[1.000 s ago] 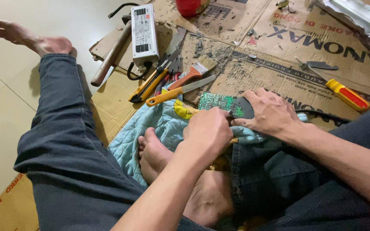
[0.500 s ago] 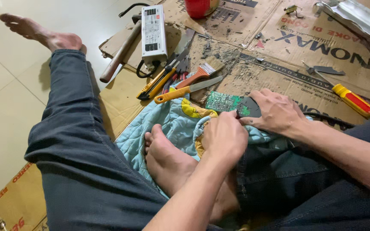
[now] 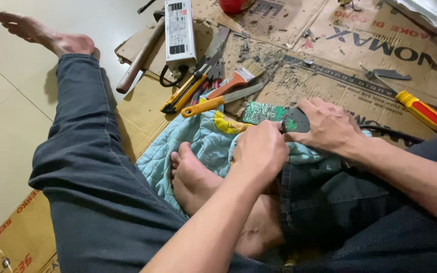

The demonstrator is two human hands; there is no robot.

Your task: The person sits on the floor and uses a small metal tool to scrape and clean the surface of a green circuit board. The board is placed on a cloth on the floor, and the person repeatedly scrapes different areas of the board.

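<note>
Green fibreglass shows between the two hands in the head view: a circuit board (image 3: 265,112) with pale soldered patches, lying on a light blue quilted cloth (image 3: 198,146) over the person's lap, its right end hidden under a dark rounded piece (image 3: 296,120). The left hand (image 3: 260,150) is curled into a closed fist at the board's near edge; whether it pinches a tool or the board itself cannot be told. The right hand (image 3: 328,126) lies bent over the dark piece, fingers pressing down on it. The board appears bare and out of any housing, so opening up seems done, while work on the board itself looks under way, not finished. Just beyond the cloth, on dusty cardboard (image 3: 299,76) spread on the floor, lie a yellow-handled knife (image 3: 218,100), an orange-handled brush (image 3: 234,81), a wooden-handled hammer (image 3: 140,59), a pale metal power-supply box (image 3: 179,29) and, well apart, a red-and-yellow screwdriver (image 3: 420,108).
</note>
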